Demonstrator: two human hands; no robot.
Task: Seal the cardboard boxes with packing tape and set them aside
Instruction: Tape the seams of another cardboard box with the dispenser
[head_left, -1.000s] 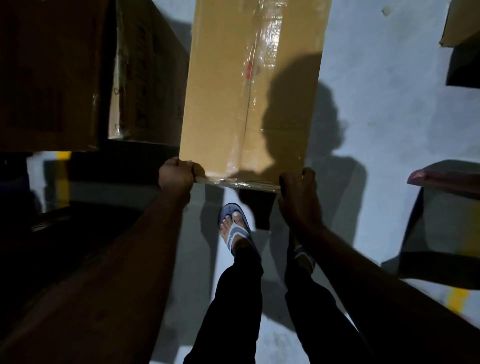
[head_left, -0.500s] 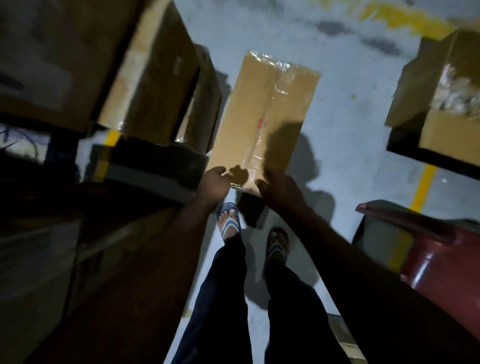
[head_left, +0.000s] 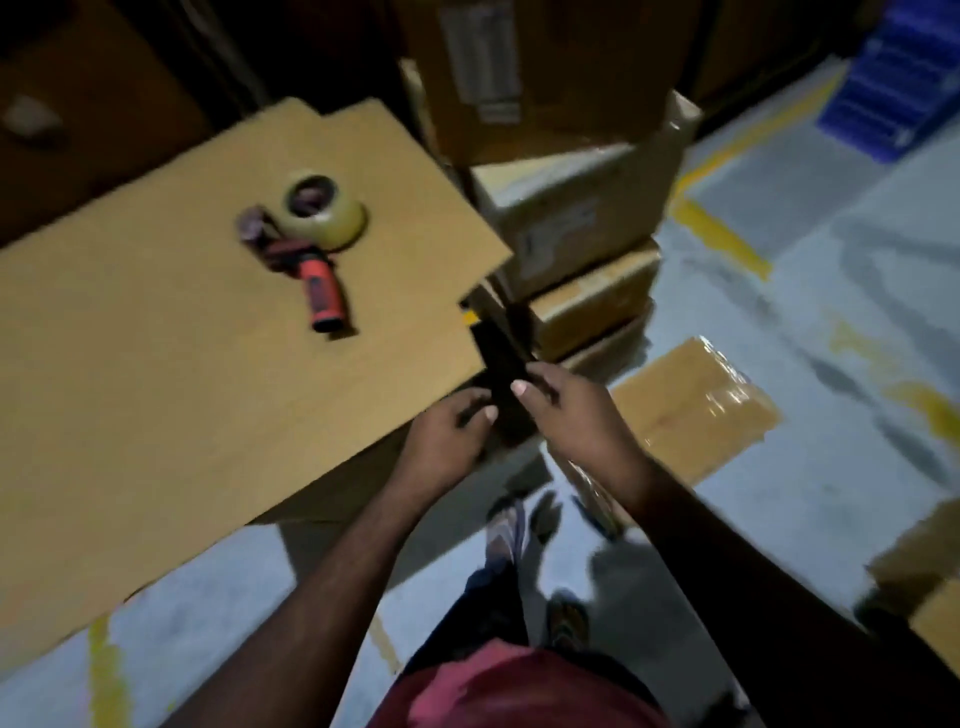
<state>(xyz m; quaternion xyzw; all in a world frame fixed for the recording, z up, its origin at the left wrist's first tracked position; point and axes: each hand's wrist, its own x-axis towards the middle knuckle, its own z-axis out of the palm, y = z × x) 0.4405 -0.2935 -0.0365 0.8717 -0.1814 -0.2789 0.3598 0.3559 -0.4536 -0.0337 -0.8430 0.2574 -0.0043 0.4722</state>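
Note:
A sealed cardboard box (head_left: 691, 410) with shiny tape along its seam lies on the grey floor to the right. To the left, a large flat cardboard sheet (head_left: 182, 364) carries a tape dispenser (head_left: 306, 244) with a red handle and a clear tape roll. My left hand (head_left: 452, 436) hovers at the sheet's near right edge, fingers loosely curled, with nothing in it. My right hand (head_left: 566, 410) is beside it, over a dark gap, and also holds nothing. The view is blurred by motion.
Stacked cardboard boxes (head_left: 571, 234) stand behind the hands, taller ones behind them. A blue crate (head_left: 904, 88) sits at the far right. Another box (head_left: 924, 587) is at the right edge. Yellow lines (head_left: 722, 239) mark the floor. My feet are below the hands.
Both hands have let go of the taped box, which now lies on the floor. My view has swung left to the cardboard sheet with the tape dispenser, and my hands have come up beside it.

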